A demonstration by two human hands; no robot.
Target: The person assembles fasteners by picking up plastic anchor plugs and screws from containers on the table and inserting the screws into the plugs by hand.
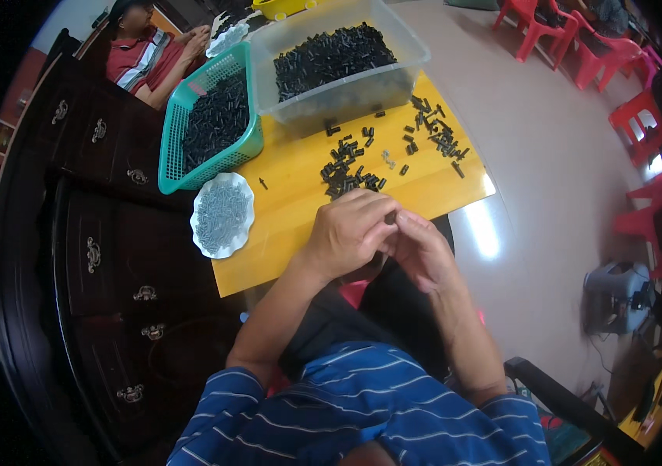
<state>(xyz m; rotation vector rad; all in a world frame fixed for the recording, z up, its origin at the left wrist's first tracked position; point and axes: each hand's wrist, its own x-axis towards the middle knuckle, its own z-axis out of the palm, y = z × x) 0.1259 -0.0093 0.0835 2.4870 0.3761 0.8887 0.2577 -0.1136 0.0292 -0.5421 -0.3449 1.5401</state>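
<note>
Your left hand point(353, 233) and right hand point(426, 252) meet at the fingertips, looks like both are pinching a small dark piece point(391, 218) right between them. I'd go light on the squeeze and steady thumb against thumb so it can't slip. It looks stubby, mostly hidden by your fingers. Loose shiny black pieces point(343, 167) lie just beyond your fingertips.

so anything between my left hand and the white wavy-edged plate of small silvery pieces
Nothing visible stands between the left hand and the white wavy-edged plate: only flat yellow tabletop shows there. One small dark piece lies near the plate, off the direct line.
</note>
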